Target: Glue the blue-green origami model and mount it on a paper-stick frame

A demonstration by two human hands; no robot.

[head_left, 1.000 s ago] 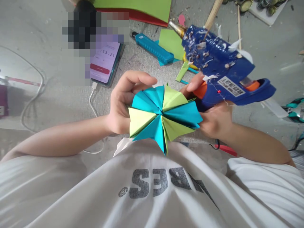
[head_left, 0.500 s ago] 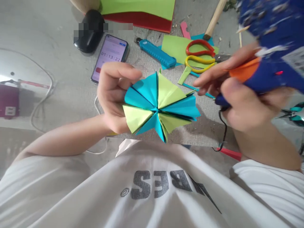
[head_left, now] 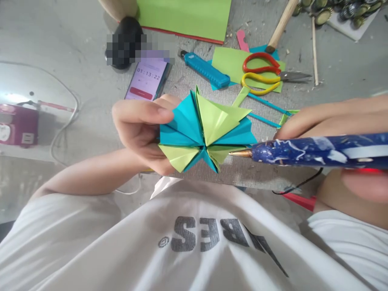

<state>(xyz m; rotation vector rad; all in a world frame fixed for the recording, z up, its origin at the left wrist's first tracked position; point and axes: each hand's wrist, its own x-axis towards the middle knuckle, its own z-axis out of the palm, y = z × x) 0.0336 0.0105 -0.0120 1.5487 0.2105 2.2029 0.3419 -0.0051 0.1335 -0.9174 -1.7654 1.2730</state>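
Glue gun, clasped in right grip, has swung toward the paper flower (left grip holds it).

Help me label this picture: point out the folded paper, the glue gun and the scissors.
Folded paper (head_left: pixel 212 127): head view, on a green panel near its centre.
Glue gun (head_left: pixel 309 152): head view, on the blue body.
Scissors (head_left: pixel 277 70): head view, on the red handle.
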